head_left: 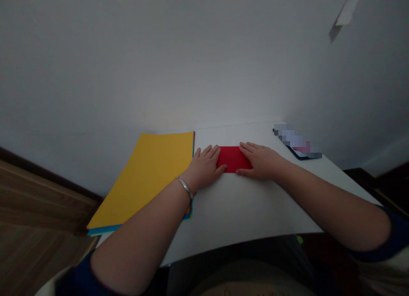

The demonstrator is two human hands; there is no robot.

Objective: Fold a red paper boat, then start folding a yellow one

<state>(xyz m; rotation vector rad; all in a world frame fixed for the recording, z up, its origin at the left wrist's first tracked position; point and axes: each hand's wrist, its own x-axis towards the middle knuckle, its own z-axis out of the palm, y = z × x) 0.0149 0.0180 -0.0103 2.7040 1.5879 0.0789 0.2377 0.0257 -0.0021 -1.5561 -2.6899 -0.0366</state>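
Note:
A folded red paper [232, 158] lies flat on the white table [243, 206], toward its far side. My left hand [206, 166] rests on the paper's left end, fingers stretched out flat, a silver bangle on the wrist. My right hand [260, 161] presses the right end, fingers also flat and together, thumb along the near edge. Neither hand grips anything.
A stack of coloured sheets [150, 176] with a yellow one on top lies at the table's left, overhanging its edge. A dark phone [298, 146] sits at the far right corner. A white wall stands close behind; wooden floor shows at left.

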